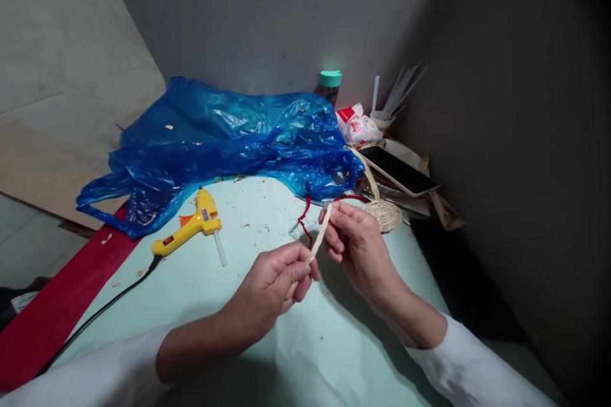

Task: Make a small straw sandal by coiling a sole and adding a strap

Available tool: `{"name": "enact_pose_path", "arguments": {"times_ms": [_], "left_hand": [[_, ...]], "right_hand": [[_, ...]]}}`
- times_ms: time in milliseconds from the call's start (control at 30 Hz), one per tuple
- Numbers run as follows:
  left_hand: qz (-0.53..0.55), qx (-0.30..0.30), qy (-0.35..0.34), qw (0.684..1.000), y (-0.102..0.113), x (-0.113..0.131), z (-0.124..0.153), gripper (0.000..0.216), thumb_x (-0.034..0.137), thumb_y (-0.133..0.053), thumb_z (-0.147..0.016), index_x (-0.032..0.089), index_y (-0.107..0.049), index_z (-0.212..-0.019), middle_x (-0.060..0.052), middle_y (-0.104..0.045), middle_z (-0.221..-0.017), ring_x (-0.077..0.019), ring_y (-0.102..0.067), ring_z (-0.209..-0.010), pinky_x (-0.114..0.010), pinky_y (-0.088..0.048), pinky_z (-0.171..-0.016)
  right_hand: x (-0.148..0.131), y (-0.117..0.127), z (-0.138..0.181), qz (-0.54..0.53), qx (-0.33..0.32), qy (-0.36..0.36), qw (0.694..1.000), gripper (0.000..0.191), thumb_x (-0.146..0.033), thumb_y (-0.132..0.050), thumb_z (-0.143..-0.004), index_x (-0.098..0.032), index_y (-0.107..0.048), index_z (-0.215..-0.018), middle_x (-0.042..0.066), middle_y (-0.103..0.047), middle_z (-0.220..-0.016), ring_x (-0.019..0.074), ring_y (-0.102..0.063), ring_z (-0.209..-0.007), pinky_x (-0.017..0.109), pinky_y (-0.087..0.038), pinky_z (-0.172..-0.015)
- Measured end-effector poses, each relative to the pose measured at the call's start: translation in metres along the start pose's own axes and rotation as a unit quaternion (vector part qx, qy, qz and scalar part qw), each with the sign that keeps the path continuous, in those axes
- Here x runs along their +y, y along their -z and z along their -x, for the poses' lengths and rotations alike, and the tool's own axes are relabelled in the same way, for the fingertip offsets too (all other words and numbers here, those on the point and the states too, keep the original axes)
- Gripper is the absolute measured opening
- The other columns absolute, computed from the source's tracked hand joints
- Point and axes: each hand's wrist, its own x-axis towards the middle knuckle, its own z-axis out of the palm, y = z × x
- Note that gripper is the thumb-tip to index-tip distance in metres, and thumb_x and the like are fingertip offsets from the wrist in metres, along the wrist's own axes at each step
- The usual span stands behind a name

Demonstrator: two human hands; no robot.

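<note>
A narrow cream-coloured strip [319, 236], perhaps raffia or paper, runs slantwise between my two hands above the pale green work surface. Its lower end is pinched by my left hand [281, 276], closed with thumb against fingers. My right hand [356, 241] grips the upper end between thumb and forefinger. Just behind my right hand lies a coiled woven disc [384, 215] of similar pale material, and a loose pale strip [368, 172] rises from beside it. A thin red cord [304, 224] curls on the surface behind my hands.
A yellow hot glue gun [188, 226] with a glue stick and black cable lies at left. Crumpled blue plastic bag [229, 133] spreads across the back. At right are a phone [398, 169], a cup [382, 119] of glue sticks and a green-lidded jar [330, 82]. Walls enclose the back and right.
</note>
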Motion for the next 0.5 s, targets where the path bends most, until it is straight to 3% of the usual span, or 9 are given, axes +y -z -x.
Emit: {"name": "enact_pose_path", "arguments": {"times_ms": [200, 367, 500], "left_hand": [[0.045, -0.033, 0.008, 0.998, 0.001, -0.008, -0.001, 0.015, 0.028, -0.048, -0.094, 0.016, -0.055, -0.087, 0.005, -0.050, -0.059, -0.0026, -0.020, -0.041, -0.017, -0.016, -0.040], [-0.016, -0.041, -0.035, 0.998, 0.011, -0.009, -0.002, 0.025, 0.034, -0.052, -0.094, 0.013, -0.064, -0.088, -0.005, -0.066, -0.072, -0.0064, -0.042, -0.050, -0.021, -0.035, -0.051], [-0.026, -0.043, -0.067, 0.996, 0.018, 0.003, 0.002, 0.026, 0.034, -0.054, -0.093, 0.012, -0.066, -0.088, -0.007, -0.070, -0.075, -0.0093, -0.050, -0.057, -0.022, -0.039, -0.056]], "right_hand": [[0.001, -0.001, 0.000, -0.010, -0.018, -0.014, 1.000, 0.023, -0.035, -0.064, -0.085, -0.014, -0.059, -0.076, -0.007, -0.042, -0.048, 0.0051, -0.034, -0.041, 0.016, -0.029, -0.040], [0.005, 0.002, -0.001, 0.015, -0.047, -0.023, 0.999, 0.023, -0.036, -0.065, -0.087, -0.014, -0.062, -0.079, -0.005, -0.048, -0.054, 0.0068, -0.037, -0.045, 0.017, -0.032, -0.041], [0.010, 0.005, -0.001, 0.043, -0.039, -0.003, 0.998, 0.028, -0.034, -0.066, -0.089, -0.015, -0.057, -0.070, -0.003, -0.053, -0.059, 0.0066, -0.041, -0.048, 0.017, -0.034, -0.043]]}}
